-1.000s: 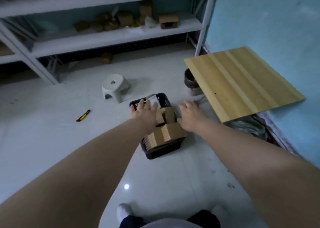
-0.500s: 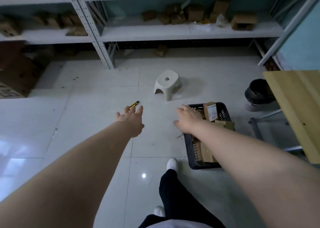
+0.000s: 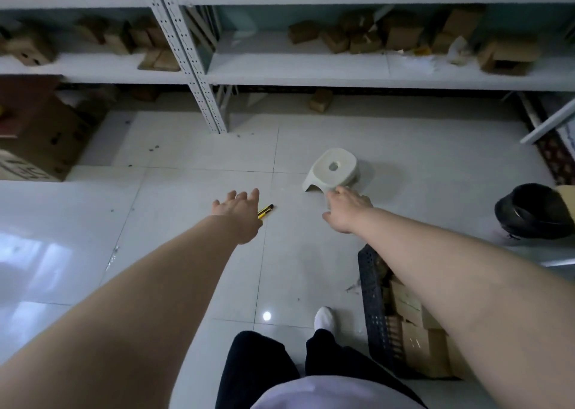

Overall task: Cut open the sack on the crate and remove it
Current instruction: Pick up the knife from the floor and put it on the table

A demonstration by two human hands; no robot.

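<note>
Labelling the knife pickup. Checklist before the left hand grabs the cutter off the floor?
1. Cutter lying on the floor, in view: ok.
2. Left hand open, holding nothing: ok.
3. Left hand touching the cutter: cannot tell, it covers the near end.
4. Blade retracted: cannot tell.
5. Right hand empty, apart from the cutter: ok.
6. Sack visible on the crate: not ok, only cardboard boxes show; part of it is hidden.

stool [image 3: 334, 172]: white plastic, upright, centre right | floor [image 3: 193, 147]: pale glossy tiles | bin [image 3: 529, 212]: black, right edge | shelves [image 3: 280, 72]: grey metal, across top | small boxes [image 3: 401, 35]: cardboard, scattered on shelves | large box [image 3: 40, 134]: brown cardboard, left edge, on floor | lone box [image 3: 320, 99]: under lowest shelf, upper centre
</note>
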